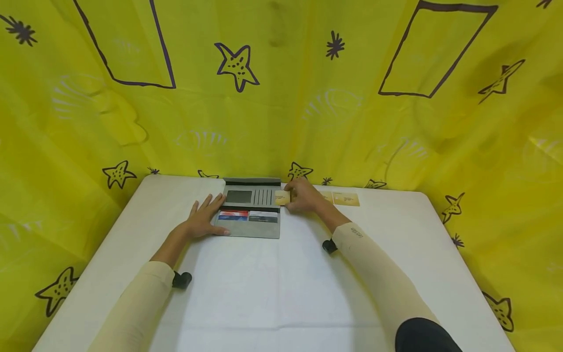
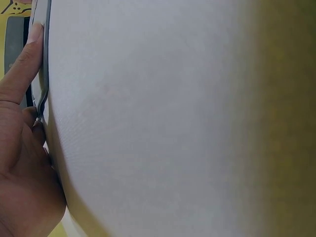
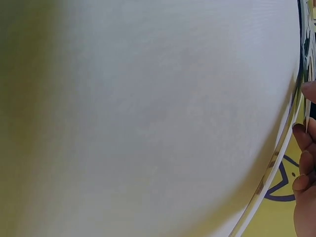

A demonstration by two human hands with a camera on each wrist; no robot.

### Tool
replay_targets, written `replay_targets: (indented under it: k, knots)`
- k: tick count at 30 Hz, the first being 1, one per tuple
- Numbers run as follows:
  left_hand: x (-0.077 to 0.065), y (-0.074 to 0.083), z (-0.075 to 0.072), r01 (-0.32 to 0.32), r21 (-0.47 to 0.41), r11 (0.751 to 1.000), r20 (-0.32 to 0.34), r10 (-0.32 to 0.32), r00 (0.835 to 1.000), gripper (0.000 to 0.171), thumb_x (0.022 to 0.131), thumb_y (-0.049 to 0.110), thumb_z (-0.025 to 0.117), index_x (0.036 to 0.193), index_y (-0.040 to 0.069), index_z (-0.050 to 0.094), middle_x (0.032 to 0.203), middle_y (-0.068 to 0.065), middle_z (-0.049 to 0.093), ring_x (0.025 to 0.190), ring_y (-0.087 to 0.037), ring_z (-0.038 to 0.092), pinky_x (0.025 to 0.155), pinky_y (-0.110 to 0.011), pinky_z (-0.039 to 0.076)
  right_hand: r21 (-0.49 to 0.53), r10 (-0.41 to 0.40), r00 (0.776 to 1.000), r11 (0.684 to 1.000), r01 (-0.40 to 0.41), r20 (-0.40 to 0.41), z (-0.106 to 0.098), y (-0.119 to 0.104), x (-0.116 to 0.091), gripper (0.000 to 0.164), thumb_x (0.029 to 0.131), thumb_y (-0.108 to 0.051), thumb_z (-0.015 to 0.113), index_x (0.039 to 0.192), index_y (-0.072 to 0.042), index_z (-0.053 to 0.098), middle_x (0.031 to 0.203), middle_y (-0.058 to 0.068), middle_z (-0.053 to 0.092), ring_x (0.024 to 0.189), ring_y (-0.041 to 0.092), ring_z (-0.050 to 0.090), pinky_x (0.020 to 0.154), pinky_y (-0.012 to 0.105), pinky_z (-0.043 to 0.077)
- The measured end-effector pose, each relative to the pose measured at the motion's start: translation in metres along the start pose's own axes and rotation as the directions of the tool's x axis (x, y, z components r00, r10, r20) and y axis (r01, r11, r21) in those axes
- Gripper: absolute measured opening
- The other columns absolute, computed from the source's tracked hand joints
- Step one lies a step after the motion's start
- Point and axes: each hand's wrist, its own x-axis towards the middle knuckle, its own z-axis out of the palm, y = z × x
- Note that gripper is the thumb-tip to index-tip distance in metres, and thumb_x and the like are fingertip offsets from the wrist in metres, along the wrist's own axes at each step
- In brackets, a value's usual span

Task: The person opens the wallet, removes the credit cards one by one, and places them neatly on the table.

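Observation:
A grey wallet (image 1: 248,230) lies unfolded on the white table, a dark panel and several narrow slits on its upper half. My left hand (image 1: 203,218) rests on its left edge, fingers spread and thumb (image 2: 34,37) on the lower flap. At the right edge, my right hand (image 1: 304,195) pinches a gold card (image 1: 281,197) beside the slits; whether its tip sits inside a slot I cannot tell. A red-and-blue card (image 1: 233,215) and a white-and-dark card (image 1: 263,216) show side by side in the lower half. In the right wrist view, the pinched card is mostly out of frame.
Right of my right hand, a gold card (image 1: 346,199) lies flat on the table (image 1: 316,303), next to another gold card (image 1: 327,196) partly covered by the hand. Behind the table's back edge hangs a yellow curtain (image 1: 281,112) with starfish drawings.

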Motion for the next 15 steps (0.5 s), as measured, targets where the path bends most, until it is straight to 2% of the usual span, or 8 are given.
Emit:
replay_targets:
  k: [6, 15]
  knots:
    - [-0.001, -0.001, 0.0, 0.006, 0.0, 1.0, 0.007, -0.006, 1.0, 0.118, 0.084, 0.048, 0.085, 0.167, 0.001, 0.016, 0.174, -0.023, 0.008, 0.158, -0.046, -0.006, 0.12, -0.065, -0.016, 0.073, 0.058, 0.998, 0.996, -0.059, 0.018, -0.004, 0.005, -0.006, 0.057, 0.08, -0.017, 0.085, 0.131, 0.002, 0.069, 0.125, 0.017, 0.066, 0.116, 0.032, 0.056, 0.1, 0.044, 0.052]
    - [0.0, -0.001, -0.001, -0.004, 0.001, 1.0, 0.007, 0.004, 1.0, 0.119, 0.084, 0.052, 0.084, 0.167, 0.001, 0.016, 0.174, -0.022, 0.008, 0.158, -0.046, -0.007, 0.12, -0.065, -0.017, 0.088, 0.015, 1.0, 0.996, -0.014, -0.012, -0.009, 0.02, -0.015, 0.053, 0.081, -0.013, 0.085, 0.128, 0.005, 0.07, 0.12, 0.017, 0.069, 0.107, 0.03, 0.059, 0.095, 0.042, 0.053]
